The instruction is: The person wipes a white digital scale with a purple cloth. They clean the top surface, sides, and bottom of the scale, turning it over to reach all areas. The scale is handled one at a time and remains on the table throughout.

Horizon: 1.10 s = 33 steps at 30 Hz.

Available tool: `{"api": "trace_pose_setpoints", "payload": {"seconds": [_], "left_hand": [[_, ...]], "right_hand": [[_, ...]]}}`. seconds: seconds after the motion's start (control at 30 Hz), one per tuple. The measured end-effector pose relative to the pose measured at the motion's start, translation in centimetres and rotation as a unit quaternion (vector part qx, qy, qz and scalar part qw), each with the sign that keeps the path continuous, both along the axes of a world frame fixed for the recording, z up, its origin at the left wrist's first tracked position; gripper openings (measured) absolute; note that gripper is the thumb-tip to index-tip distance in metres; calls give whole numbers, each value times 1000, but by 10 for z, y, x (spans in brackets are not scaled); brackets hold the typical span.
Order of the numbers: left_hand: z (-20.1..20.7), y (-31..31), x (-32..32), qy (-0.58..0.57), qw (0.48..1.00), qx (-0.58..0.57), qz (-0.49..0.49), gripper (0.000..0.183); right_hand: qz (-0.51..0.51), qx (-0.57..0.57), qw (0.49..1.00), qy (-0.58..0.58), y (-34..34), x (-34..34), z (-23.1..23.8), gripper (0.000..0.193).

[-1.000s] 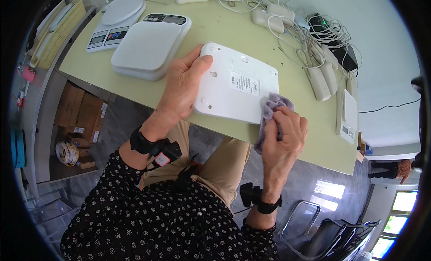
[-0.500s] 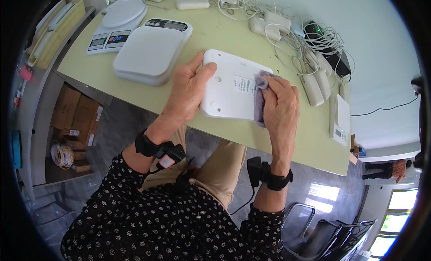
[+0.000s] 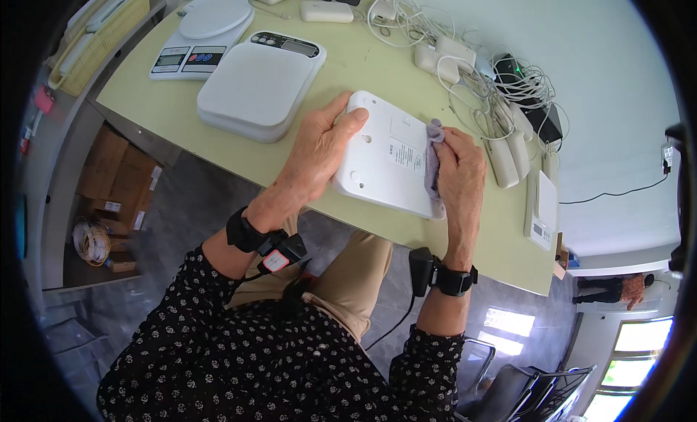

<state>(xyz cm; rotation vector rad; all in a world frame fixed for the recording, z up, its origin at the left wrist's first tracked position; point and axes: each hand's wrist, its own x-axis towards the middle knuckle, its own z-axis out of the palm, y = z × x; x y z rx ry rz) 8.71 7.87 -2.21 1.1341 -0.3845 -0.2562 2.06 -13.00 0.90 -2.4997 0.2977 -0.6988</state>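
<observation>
The left hand (image 3: 317,149) lies flat on the white scale (image 3: 388,157), which rests underside up near the front edge of the green table (image 3: 181,95); its grip is loose, fingers spread over the left rim. The right hand (image 3: 459,175) has its grip closed on a pale purple cloth (image 3: 433,157), pressed against the scale's right side. The cloth is mostly hidden under the fingers, and the scale's label is too small to make out.
</observation>
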Motion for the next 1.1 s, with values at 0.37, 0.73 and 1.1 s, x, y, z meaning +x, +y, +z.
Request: {"api": "trace_pose_setpoints", "payload": {"seconds": [0.37,0.73,1.1], "left_hand": [[0,2,-2,180,971,-150,-42,48],[-2,-2,-6,166,973,-159,21,42],[-11,-2,-3,141,978,-155,-4,44]], "right_hand": [[161,-46,983,-78,88,-24,16,25],[125,-70,987,-76,108,8,26,20],[129,-98,983,-88,109,-2,24,17]]}}
